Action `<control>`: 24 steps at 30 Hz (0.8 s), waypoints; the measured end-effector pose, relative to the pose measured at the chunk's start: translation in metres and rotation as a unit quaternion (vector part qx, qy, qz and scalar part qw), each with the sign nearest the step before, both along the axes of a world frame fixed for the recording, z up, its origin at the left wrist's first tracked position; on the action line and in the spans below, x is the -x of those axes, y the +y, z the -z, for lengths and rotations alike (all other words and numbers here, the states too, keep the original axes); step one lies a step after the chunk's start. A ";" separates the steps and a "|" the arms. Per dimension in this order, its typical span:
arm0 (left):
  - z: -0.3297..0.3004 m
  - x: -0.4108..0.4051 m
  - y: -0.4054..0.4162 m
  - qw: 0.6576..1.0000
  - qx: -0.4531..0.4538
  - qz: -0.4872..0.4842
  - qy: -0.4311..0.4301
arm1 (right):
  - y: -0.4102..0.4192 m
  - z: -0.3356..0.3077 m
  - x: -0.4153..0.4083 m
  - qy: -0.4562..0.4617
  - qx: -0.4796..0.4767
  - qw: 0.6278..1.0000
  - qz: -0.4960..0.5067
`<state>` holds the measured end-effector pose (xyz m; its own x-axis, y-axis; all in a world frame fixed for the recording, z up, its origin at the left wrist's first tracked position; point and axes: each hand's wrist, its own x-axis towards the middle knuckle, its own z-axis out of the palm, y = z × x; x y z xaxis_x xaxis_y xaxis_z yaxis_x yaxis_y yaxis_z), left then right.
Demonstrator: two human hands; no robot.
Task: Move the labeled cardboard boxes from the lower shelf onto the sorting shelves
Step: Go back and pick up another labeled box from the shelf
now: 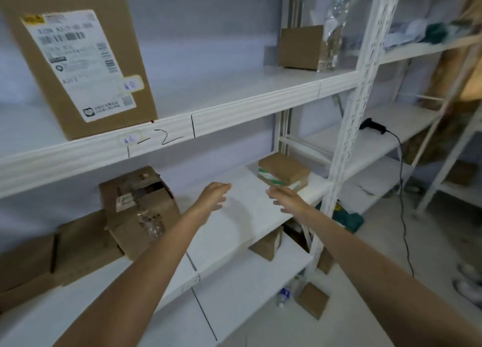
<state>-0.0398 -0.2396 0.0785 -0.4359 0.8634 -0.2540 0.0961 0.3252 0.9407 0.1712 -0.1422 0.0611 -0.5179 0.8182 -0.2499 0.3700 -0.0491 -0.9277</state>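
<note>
Hands empty, both of yours: left hand (213, 196) and right hand (286, 198) reach out with fingers spread, apart from each other, over a bare stretch of the middle shelf (245, 211). Small box (283, 171) with green-white tape sits just beyond your right hand, not touched. Torn box (138, 205) stands left of your left arm. Tall labeled box (78, 59) is on the upper shelf (234, 106).

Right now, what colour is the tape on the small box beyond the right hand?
Green and white tape on a brown cardboard box, in the head view.
</note>
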 end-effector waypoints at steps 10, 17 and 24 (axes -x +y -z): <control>0.038 -0.113 0.137 0.997 0.040 -0.036 -0.063 | 0.125 0.016 -0.122 0.008 0.022 0.998 0.062; 0.051 -0.165 0.205 0.989 0.035 -0.113 -0.087 | 0.213 0.019 -0.164 0.004 0.011 0.999 0.042; 0.070 -0.155 0.247 0.977 0.049 -0.183 -0.095 | 0.282 0.032 -0.135 0.001 -0.002 1.000 0.001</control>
